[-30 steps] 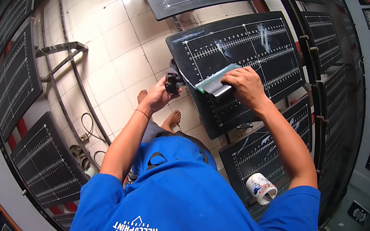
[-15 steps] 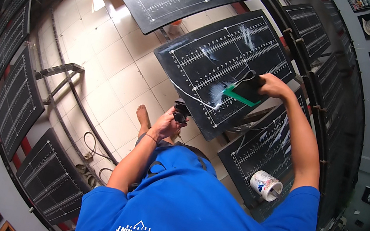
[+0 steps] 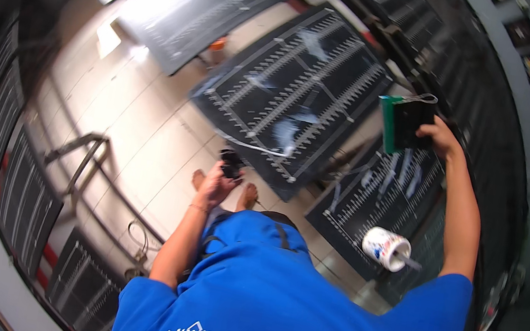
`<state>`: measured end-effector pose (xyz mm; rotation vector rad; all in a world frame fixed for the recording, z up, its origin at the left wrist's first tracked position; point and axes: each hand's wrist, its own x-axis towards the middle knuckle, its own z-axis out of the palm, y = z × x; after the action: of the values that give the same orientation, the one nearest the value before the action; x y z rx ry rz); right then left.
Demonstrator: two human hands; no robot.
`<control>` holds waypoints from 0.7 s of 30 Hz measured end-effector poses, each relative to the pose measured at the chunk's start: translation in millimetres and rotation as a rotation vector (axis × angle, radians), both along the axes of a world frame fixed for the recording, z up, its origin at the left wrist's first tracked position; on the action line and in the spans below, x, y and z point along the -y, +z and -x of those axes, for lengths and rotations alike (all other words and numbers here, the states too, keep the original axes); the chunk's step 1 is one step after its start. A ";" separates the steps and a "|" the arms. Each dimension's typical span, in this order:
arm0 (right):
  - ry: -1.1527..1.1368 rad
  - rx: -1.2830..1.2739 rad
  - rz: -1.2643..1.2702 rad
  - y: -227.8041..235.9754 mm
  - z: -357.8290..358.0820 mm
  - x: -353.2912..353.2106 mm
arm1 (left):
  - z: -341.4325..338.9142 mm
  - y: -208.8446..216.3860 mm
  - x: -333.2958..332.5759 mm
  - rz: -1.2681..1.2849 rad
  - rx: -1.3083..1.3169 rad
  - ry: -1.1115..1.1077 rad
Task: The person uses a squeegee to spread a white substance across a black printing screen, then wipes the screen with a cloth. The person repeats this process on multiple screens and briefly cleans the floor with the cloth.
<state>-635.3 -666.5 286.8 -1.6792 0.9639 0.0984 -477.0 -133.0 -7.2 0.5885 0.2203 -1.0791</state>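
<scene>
My right hand (image 3: 441,136) grips a squeegee with a black body and a green blade (image 3: 391,125), a wire loop at its top. It is held up past the right edge of a black printing board (image 3: 282,63), above a second black board (image 3: 360,206). White smears and a line of white paste lie on the first board; the second has white streaks too. Below the first board's near left corner, my left hand (image 3: 213,188) is closed round a small black object (image 3: 231,162), whose kind is blurred.
A white tub (image 3: 386,247) stained with colours, a stick leaning out of it, stands on the second board. Another black board (image 3: 201,0) lies at the back, with an orange container (image 3: 217,49) by it. Racked boards (image 3: 27,203) and metal rails (image 3: 96,169) line the left.
My right hand has lifted the squeegee off the first board and swung it right, its green blade now upright. My left hand still holds the black object. The whole view has shifted and blurred.
</scene>
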 end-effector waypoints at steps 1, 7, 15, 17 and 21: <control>0.013 0.009 0.035 -3.1 18.5 17.4 | 0.5 -6.2 -3.9 -0.033 -0.009 -0.001; -0.161 -0.171 0.312 -1.4 112.1 33.6 | -0.9 -5.2 -14.5 -0.024 -0.019 -0.027; -0.114 -0.321 0.910 -85.1 224.3 8.2 | -10.0 7.1 -17.2 -0.129 -0.025 -0.080; 0.104 -0.221 1.002 -95.8 245.5 -15.2 | -12.8 1.6 -19.4 -0.141 -0.023 -0.091; 0.216 -0.219 1.032 -105.2 271.3 -69.1 | -12.1 -0.1 -20.4 -0.152 -0.024 -0.083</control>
<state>-906.6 -597.4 181.6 -2.7661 1.0661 -0.0975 -464.9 -112.6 -7.3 0.7260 0.3026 -1.1571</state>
